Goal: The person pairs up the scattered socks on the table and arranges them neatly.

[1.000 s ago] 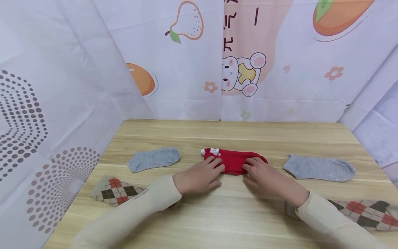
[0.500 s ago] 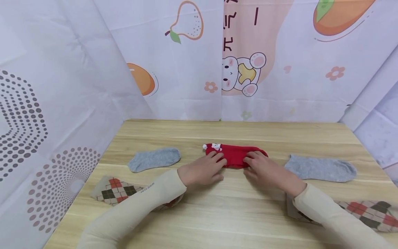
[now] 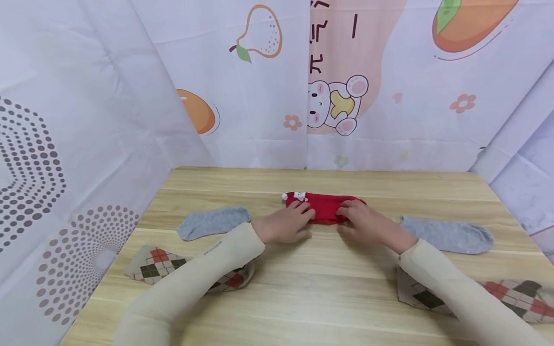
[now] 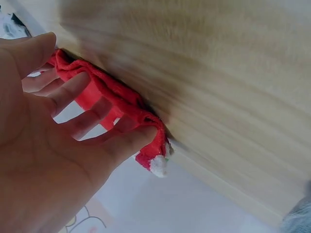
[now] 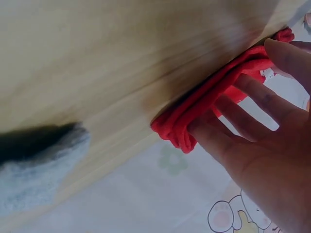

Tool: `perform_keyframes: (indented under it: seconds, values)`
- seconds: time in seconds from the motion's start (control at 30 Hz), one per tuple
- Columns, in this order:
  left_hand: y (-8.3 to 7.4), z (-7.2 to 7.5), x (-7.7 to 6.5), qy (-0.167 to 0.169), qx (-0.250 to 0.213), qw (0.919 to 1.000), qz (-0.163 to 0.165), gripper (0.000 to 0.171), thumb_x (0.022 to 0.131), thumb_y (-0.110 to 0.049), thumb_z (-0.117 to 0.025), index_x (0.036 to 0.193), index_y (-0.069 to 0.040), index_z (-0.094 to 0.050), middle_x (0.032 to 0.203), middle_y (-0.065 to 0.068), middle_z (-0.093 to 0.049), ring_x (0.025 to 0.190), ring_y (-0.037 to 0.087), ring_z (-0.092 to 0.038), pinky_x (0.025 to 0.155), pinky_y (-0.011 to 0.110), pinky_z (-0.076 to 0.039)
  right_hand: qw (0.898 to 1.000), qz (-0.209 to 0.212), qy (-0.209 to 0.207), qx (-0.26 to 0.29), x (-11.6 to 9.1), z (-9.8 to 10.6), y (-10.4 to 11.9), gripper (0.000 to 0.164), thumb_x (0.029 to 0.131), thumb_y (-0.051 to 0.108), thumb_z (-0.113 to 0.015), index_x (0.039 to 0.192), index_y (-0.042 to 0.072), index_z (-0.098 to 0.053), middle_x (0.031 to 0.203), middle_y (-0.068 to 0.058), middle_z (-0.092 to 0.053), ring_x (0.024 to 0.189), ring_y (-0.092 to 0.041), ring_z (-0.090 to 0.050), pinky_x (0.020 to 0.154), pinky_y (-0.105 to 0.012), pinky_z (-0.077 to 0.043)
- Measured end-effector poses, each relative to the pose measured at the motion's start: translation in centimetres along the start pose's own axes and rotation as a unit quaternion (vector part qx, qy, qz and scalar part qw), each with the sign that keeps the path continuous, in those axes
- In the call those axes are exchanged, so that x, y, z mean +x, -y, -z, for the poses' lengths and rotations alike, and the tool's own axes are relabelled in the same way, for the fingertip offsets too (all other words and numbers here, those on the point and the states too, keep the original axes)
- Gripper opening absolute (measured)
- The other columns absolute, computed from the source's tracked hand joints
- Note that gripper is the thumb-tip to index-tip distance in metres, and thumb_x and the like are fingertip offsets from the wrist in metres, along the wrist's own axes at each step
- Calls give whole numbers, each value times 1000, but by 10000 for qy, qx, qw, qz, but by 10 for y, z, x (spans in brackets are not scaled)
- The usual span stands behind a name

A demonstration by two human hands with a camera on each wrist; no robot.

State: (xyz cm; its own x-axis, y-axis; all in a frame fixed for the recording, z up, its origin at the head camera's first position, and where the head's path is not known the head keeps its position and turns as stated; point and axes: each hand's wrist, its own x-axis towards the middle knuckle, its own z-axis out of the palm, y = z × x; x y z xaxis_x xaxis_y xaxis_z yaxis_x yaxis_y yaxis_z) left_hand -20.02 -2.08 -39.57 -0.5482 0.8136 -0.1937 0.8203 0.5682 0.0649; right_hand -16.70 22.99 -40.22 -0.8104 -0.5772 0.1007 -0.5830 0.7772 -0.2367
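Red cloth has shifted most: under your left hand (image 3: 283,225) and your right hand (image 3: 368,225), the red sock (image 3: 324,206) has slid farther from you across the table (image 3: 320,302), both hands going along. It now lies crosswise between the left gray sock (image 3: 212,222) and the right gray sock (image 3: 454,236), a little farther back than either. For the work in hand, I take this as placing it, not folding it. Your left hand is partly open, fingers lightly bent onto the end with the white pompom (image 4: 158,166), thumb apart; your right hand lies much the same on the other end. I see no firm grip in either.

Counting from your left: one left patterned sock (image 3: 151,265), partly hidden by your left sleeve (image 3: 201,274), matching one right patterned sock (image 3: 523,300) beyond your right sleeve (image 3: 459,298), so two; gray socks, two; red, one visible, though I cannot tell whether its layers hide another.
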Motion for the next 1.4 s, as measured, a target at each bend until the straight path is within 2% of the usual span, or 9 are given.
perform_keyframes:
  seconds: [0.17, 0.4, 0.57, 0.8, 0.93, 1.1, 1.27, 1.4]
  values:
    - [7, 3, 8, 96, -166, 9997, 130, 49, 99, -40, -58, 138, -14, -46, 145, 7, -43, 132, 26, -41, 109, 36, -39, 9999, 108, -24, 51, 8, -1, -9, 28, 87, 16, -77, 107, -2, -70, 103, -13, -67, 99, -28, -60, 89, -46, -51]
    - [13, 8, 18, 244, -286, 9987, 351, 64, 99, -42, -57, 152, -13, -36, 155, 7, -36, 140, 30, -34, 113, 40, -36, 10000, -8, 33, 71, 20, 3, -18, 25, 86, 15, -77, 105, 0, -70, 102, -13, -67, 95, -27, -61, 88, -46, -52]
    - [19, 8, 27, 220, -177, 9986, 441, 64, 100, -45, -55, 152, -14, -37, 154, 7, -36, 140, 30, -34, 114, 40, -35, 9999, 38, 36, 124, 29, 6, -24, 19, 85, 10, -76, 100, 0, -70, 97, -12, -66, 90, -25, -59, 84, -44, -51]
    - [27, 12, 40, 326, -357, 9967, 646, 68, 98, -47, -57, 154, -16, -35, 159, 7, -31, 143, 30, -29, 112, 42, -37, 9999, -100, -50, 70, 37, 5, -35, 14, 85, 9, -71, 97, 2, -68, 95, -12, -64, 88, -25, -57, 82, -43, -50]
    - [30, 12, 47, 265, -387, 9964, 708, 67, 98, -45, -58, 154, -16, -35, 159, 8, -31, 143, 32, -29, 111, 44, -37, 9991, -401, 47, 105, 40, 5, -38, 20, 86, 13, -71, 103, 3, -68, 102, -12, -64, 93, -26, -57, 87, -44, -51]
    - [34, 11, 56, 89, -114, 9972, 737, 66, 99, -45, -55, 154, -14, -35, 158, 11, -31, 143, 36, -29, 112, 45, -36, 9970, -715, 196, 223, 50, 8, -46, 28, 88, 15, -73, 112, 3, -67, 113, -14, -63, 104, -30, -57, 95, -48, -49]
    - [37, 13, 61, 15, -65, 9951, 987, 67, 99, -50, -52, 154, -15, -35, 158, 11, -31, 143, 35, -30, 110, 47, -39, 9984, -495, 170, 216, 66, 10, -57, 17, 88, 9, -72, 103, 1, -67, 100, -13, -62, 93, -29, -56, 87, -44, -48]
    - [40, 13, 67, 34, -163, 9933, 1148, 67, 99, -52, -51, 153, -15, -36, 157, 11, -31, 142, 35, -30, 109, 47, -40, 9976, -555, 264, 325, 75, 10, -65, 14, 89, 10, -72, 100, 2, -68, 95, -11, -61, 89, -27, -53, 84, -42, -46]
